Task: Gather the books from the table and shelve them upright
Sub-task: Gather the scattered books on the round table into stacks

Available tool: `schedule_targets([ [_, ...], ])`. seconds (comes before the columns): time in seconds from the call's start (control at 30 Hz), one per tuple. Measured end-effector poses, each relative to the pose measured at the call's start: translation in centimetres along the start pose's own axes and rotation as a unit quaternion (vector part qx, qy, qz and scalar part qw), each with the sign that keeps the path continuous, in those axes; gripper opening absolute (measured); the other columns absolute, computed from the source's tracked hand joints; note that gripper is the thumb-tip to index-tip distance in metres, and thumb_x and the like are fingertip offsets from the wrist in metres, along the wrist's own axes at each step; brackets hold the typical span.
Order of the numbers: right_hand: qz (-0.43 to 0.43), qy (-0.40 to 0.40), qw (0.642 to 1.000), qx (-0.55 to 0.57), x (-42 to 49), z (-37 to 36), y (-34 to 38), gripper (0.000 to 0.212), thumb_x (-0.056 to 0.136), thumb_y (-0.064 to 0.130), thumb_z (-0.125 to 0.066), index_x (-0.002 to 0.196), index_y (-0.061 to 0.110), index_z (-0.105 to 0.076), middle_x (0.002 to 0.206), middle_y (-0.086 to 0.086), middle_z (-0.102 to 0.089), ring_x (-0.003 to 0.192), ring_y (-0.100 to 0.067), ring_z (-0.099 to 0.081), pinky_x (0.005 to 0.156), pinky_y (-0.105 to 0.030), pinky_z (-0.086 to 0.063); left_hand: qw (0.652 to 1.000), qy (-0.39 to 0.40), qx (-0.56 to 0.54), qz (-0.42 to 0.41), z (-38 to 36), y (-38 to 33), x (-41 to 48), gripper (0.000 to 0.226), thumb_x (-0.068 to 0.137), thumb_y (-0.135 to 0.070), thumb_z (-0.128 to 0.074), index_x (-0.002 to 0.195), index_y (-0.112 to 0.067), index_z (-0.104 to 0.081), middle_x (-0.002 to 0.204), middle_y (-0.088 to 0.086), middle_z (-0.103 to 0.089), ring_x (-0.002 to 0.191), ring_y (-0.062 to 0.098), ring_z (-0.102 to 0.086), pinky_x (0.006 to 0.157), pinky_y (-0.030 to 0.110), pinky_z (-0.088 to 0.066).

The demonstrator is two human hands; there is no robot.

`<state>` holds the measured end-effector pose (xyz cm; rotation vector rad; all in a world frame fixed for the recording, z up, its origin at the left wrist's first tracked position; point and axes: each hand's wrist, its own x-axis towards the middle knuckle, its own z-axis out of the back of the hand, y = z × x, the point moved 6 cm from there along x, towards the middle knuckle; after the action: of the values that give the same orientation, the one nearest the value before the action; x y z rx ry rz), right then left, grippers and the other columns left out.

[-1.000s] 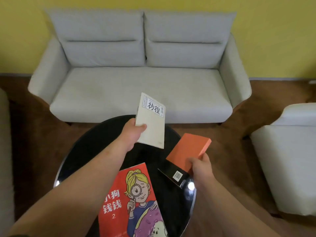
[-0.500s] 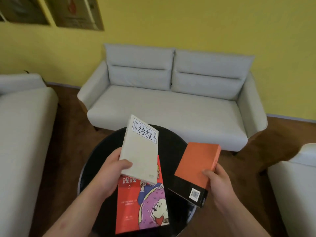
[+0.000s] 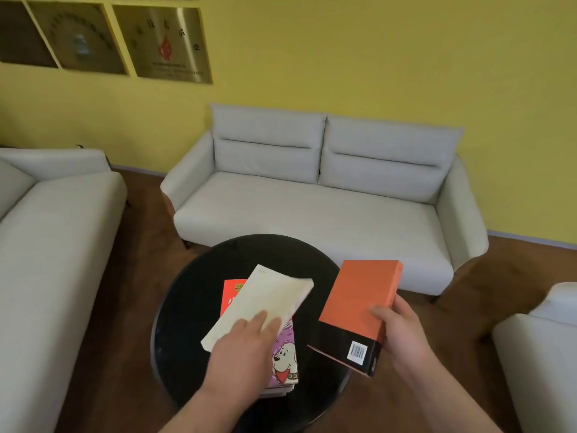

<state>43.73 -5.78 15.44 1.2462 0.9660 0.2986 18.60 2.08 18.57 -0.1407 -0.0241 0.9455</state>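
Your left hand lies flat on the probably limp cream book; right hand clasps the thick orange book, likely stiff. Grip spines.

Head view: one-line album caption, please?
Left hand rests on a cream book atop a red cartoon-cover book; right hand grips an orange book.

On the orange-and-black thick book, a white barcode sticker is sitting on the black band; digits too small to read. The red illustrated paperback is showing part of 1 yellow char., approx. "小". The gold wall plaque is carrying blurred chars., illegible.
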Motion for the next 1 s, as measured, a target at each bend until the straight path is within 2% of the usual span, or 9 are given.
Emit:
schedule_targets([
  [0.1,0.0,-0.001,1.0,-0.009,-0.5,0.8,0.2,0.029,0.102,0.016,-0.056,0.13,0.025,-0.054,0.119,-0.005,-0.069,0.106,-0.032,-0.069,0.093,-0.051,-0.056,0.995,0.097,0.018,0.0,-3.4,-0.9,-0.7,0.056,0.095,-0.042,-0.048,0.148,-0.029,-0.035,0.151,-0.006,-0.043,0.122,0.021,-0.05,0.088,0.036,-0.051],
  [0.23,-0.001,0.003,1.0,-0.007,-0.9,1.4,0.5,0.027,0.102,0.018,-0.057,0.128,0.024,-0.056,0.117,-0.007,-0.071,0.104,-0.032,-0.071,0.089,-0.05,-0.058,0.993,0.117,-0.001,0.007,-3.7,-0.1,-0.6,0.07,0.089,-0.068,-0.021,0.145,-0.031,-0.042,0.155,-0.006,-0.038,0.138,0.019,-0.037,0.115,0.036,-0.029],
  [0.33,-0.002,0.008,1.0,-0.013,-1.2,1.3,0.9,0.024,0.102,0.022,-0.057,0.127,0.022,-0.057,0.115,-0.007,-0.072,0.103,-0.033,-0.071,0.088,-0.049,-0.058,0.985,0.149,0.006,0.086,-3.2,3.1,-0.4,0.07,0.092,-0.068,-0.021,0.155,-0.038,-0.021,0.167,0.004,-0.006,0.154,0.029,-0.007,0.123,0.047,-0.003],
  [0.4,0.005,0.013,0.999,-0.029,-1.4,0.7,1.5,0.021,0.102,0.025,-0.058,0.123,0.022,-0.058,0.114,-0.008,-0.072,0.102,-0.034,-0.072,0.09,-0.05,-0.058,0.978,0.185,0.006,0.1,-3.0,3.8,-0.8,0.074,0.092,-0.071,-0.029,0.156,-0.041,-0.009,0.167,0.004,-0.003,0.151,0.03,-0.012,0.122,0.048,-0.012],
  [0.57,0.053,0.034,0.985,-0.16,-1.7,-2.6,4.1,0.016,0.099,0.023,-0.059,0.105,0.012,-0.069,0.102,-0.015,-0.075,0.093,-0.036,-0.074,0.091,-0.053,-0.059,0.982,0.177,0.013,0.069,-2.9,3.2,-1.7,0.078,0.088,-0.075,-0.033,0.155,-0.042,-0.012,0.152,-0.002,-0.027,0.135,0.019,-0.032,0.117,0.039,-0.029],
  [0.7,0.12,0.071,0.937,-0.321,-2.5,-7.8,6.7,0.019,0.089,0.02,-0.057,0.075,0.006,-0.061,0.072,-0.013,-0.065,0.067,-0.031,-0.063,0.061,-0.036,-0.047,0.983,0.136,-0.096,0.081,-3.6,4.5,-1.3,0.067,0.091,-0.069,-0.039,0.152,-0.042,-0.028,0.138,-0.009,-0.035,0.124,0.012,-0.036,0.11,0.03,-0.037],
  [0.77,0.153,0.102,0.897,-0.402,-3.3,-11.3,7.6,0.019,0.087,0.02,-0.058,0.07,0.016,-0.051,0.064,0.0,-0.055,0.059,-0.02,-0.052,0.053,-0.027,-0.036,0.953,0.122,-0.248,0.125,-3.8,5.9,-1.0,0.056,0.092,-0.065,-0.042,0.138,-0.037,-0.052,0.124,-0.012,-0.042,0.113,0.007,-0.045,0.097,0.023,-0.043],
  [0.87,0.171,0.15,0.843,-0.487,-4.2,-16.6,7.0,0.011,0.089,0.02,-0.061,0.097,0.025,-0.056,0.078,0.005,-0.065,0.067,-0.009,-0.058,0.054,-0.02,-0.04,0.838,0.105,-0.49,0.217,-3.2,7.6,-0.5,0.029,0.1,-0.048,-0.042,0.106,-0.032,-0.065,0.114,-0.004,-0.057,0.101,0.007,-0.057,0.08,0.022,-0.044],
  [1.0,0.129,0.169,0.806,-0.553,-4.5,-21.4,3.1,0.025,0.091,0.03,-0.068,0.114,0.02,-0.065,0.109,-0.001,-0.071,0.089,-0.016,-0.067,0.071,-0.025,-0.055,0.748,0.117,-0.587,0.286,-3.1,9.2,-0.3,0.033,0.105,-0.041,-0.035,0.115,-0.025,-0.063,0.114,0.002,-0.063,0.106,0.017,-0.06,0.1,0.038,-0.048],
])
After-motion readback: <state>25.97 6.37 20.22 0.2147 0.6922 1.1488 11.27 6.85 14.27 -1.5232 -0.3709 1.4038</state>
